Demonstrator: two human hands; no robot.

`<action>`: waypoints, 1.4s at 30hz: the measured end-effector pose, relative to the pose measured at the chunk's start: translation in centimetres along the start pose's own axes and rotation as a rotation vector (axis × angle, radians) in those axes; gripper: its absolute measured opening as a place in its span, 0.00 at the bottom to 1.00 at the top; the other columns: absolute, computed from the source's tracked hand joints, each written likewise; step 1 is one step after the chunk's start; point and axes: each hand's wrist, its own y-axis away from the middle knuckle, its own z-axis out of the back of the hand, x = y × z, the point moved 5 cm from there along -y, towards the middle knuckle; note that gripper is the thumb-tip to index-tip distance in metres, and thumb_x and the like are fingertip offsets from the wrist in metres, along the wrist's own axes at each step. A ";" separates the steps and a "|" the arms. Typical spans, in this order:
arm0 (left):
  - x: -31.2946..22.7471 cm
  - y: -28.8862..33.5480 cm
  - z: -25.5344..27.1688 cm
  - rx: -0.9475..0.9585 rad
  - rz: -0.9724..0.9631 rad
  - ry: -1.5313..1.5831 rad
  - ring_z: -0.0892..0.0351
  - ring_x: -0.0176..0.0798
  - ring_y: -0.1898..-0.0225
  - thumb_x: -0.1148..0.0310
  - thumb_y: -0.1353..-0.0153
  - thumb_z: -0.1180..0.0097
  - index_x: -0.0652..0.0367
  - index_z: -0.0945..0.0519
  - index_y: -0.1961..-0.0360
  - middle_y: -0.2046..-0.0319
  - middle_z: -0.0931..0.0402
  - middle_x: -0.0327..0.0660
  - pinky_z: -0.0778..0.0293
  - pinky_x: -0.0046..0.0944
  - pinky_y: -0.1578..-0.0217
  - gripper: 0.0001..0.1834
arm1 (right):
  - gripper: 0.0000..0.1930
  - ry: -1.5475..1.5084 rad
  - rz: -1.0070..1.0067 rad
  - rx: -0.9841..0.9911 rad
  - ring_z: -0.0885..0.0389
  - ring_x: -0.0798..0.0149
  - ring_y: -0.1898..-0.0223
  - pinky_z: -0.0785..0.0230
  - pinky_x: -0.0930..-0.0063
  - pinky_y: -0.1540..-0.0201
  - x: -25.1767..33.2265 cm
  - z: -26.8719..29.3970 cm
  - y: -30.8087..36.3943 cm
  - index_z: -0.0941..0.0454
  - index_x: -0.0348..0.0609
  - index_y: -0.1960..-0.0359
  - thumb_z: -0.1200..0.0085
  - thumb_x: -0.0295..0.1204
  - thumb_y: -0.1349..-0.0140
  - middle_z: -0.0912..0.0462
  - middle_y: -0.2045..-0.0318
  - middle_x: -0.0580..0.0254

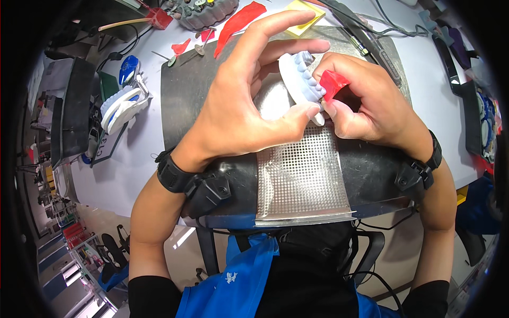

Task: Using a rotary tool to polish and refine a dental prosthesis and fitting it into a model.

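My left hand (238, 100) is closed round a dental model (298, 85), a curved pale cast with a row of bluish-grey teeth. The model is tilted, its teeth toward the right, with my left thumb at its lower end. My left index finger stretches out above it. Between thumb and fingers, my right hand (376, 103) pinches a small piece of thin red sheet (332, 85) right beside the teeth. Whether the sheet touches them I cannot tell. Both hands are above a perforated metal plate (302, 177) on a dark work mat (204, 87).
Another dental model (119, 110) stands in a holder at the left, near a black tray (71, 114). Red sheet scraps (238, 25), a grey container (205, 13) of small tools and a yellow pad (303, 20) lie at the back. A tray (480, 122) of models stands right.
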 end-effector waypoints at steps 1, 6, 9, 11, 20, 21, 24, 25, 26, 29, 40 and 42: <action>0.0 0.2 0.2 -0.001 0.000 0.001 0.38 0.49 0.26 0.80 0.54 0.31 0.69 0.50 0.24 0.29 0.38 0.56 0.43 0.49 0.26 0.57 | 0.09 -0.040 -0.026 0.010 0.23 0.67 0.76 0.30 0.71 0.71 0.0 -0.1 0.0 0.24 0.39 0.63 0.39 0.22 0.46 0.22 0.73 0.59; -0.5 0.3 1.0 0.012 -0.004 -0.148 0.36 0.49 0.27 0.82 0.55 0.32 0.68 0.50 0.23 0.29 0.37 0.55 0.42 0.49 0.27 0.57 | 0.09 -0.164 -0.174 -0.049 0.15 0.69 0.69 0.21 0.74 0.67 -0.1 0.3 0.0 0.20 0.37 0.61 0.36 0.23 0.42 0.16 0.69 0.60; -0.1 0.6 0.6 -0.013 0.013 -0.152 0.35 0.48 0.28 0.82 0.54 0.32 0.68 0.49 0.23 0.30 0.36 0.54 0.41 0.48 0.28 0.57 | 0.09 -0.053 -0.099 -0.040 0.11 0.67 0.65 0.15 0.76 0.61 0.4 1.4 -0.3 0.16 0.36 0.61 0.33 0.21 0.43 0.14 0.67 0.61; -0.3 0.5 0.4 -0.007 0.009 -0.168 0.35 0.48 0.28 0.82 0.55 0.32 0.67 0.49 0.23 0.30 0.36 0.54 0.41 0.48 0.28 0.57 | 0.07 -0.013 -0.079 0.014 0.11 0.68 0.67 0.15 0.76 0.63 0.5 1.4 -0.3 0.16 0.37 0.63 0.33 0.21 0.44 0.14 0.68 0.60; -2.2 -0.3 -0.3 -0.163 0.007 -0.255 0.22 0.45 0.36 0.79 0.54 0.32 0.62 0.33 0.31 0.37 0.28 0.47 0.25 0.42 0.39 0.45 | 0.09 -0.004 -0.113 -0.027 0.12 0.69 0.68 0.16 0.76 0.66 0.7 1.3 -0.4 0.19 0.38 0.65 0.34 0.21 0.48 0.14 0.68 0.61; -2.4 -0.3 -0.4 -0.167 0.005 -0.259 0.22 0.45 0.36 0.79 0.54 0.32 0.62 0.33 0.31 0.37 0.28 0.47 0.25 0.42 0.39 0.45 | 0.09 -0.004 -0.108 -0.024 0.12 0.69 0.68 0.16 0.76 0.66 0.7 1.1 -0.4 0.19 0.38 0.65 0.34 0.21 0.48 0.14 0.68 0.61; -2.4 -0.3 -0.4 -0.174 -0.002 -0.231 0.20 0.44 0.39 0.78 0.54 0.32 0.62 0.33 0.31 0.38 0.29 0.46 0.25 0.41 0.39 0.44 | 0.12 0.134 -0.016 -0.035 0.16 0.61 0.68 0.19 0.72 0.66 1.2 0.6 -0.4 0.23 0.39 0.62 0.38 0.20 0.48 0.19 0.66 0.59; -2.5 -0.3 -0.3 -0.177 -0.005 -0.235 0.20 0.44 0.39 0.78 0.54 0.32 0.62 0.33 0.31 0.38 0.29 0.46 0.25 0.41 0.39 0.44 | 0.12 0.135 -0.011 -0.034 0.16 0.61 0.68 0.19 0.72 0.66 1.1 0.4 -0.4 0.23 0.39 0.62 0.38 0.20 0.48 0.19 0.66 0.59; -2.5 -0.3 -0.4 -0.169 -0.014 -0.263 0.21 0.45 0.38 0.77 0.53 0.32 0.62 0.33 0.31 0.38 0.29 0.47 0.25 0.41 0.39 0.45 | 0.12 0.136 0.020 -0.037 0.18 0.59 0.69 0.21 0.69 0.67 0.9 0.2 -0.2 0.24 0.39 0.62 0.39 0.20 0.48 0.20 0.67 0.58; -2.1 -0.1 -0.7 -0.163 -0.007 -0.259 0.21 0.44 0.39 0.76 0.53 0.32 0.61 0.34 0.31 0.38 0.29 0.46 0.25 0.41 0.39 0.45 | 0.11 0.124 0.028 -0.039 0.22 0.54 0.71 0.27 0.64 0.68 0.9 -0.3 0.1 0.25 0.38 0.62 0.40 0.22 0.48 0.23 0.70 0.56; -2.0 0.0 0.1 -0.159 0.065 -0.280 0.30 0.48 0.31 0.80 0.48 0.36 0.71 0.35 0.32 0.36 0.27 0.56 0.39 0.46 0.28 0.40 | 0.10 -0.132 -0.121 -0.119 0.13 0.70 0.60 0.18 0.79 0.61 1.0 0.6 -0.3 0.18 0.32 0.55 0.36 0.20 0.38 0.14 0.62 0.60; -2.2 0.0 0.1 -0.143 0.026 -0.341 0.31 0.49 0.30 0.81 0.48 0.36 0.72 0.35 0.32 0.35 0.28 0.58 0.41 0.47 0.28 0.40 | 0.09 -0.102 -0.151 -0.099 0.12 0.70 0.62 0.18 0.78 0.61 1.0 0.9 -0.4 0.14 0.33 0.56 0.34 0.21 0.37 0.12 0.61 0.58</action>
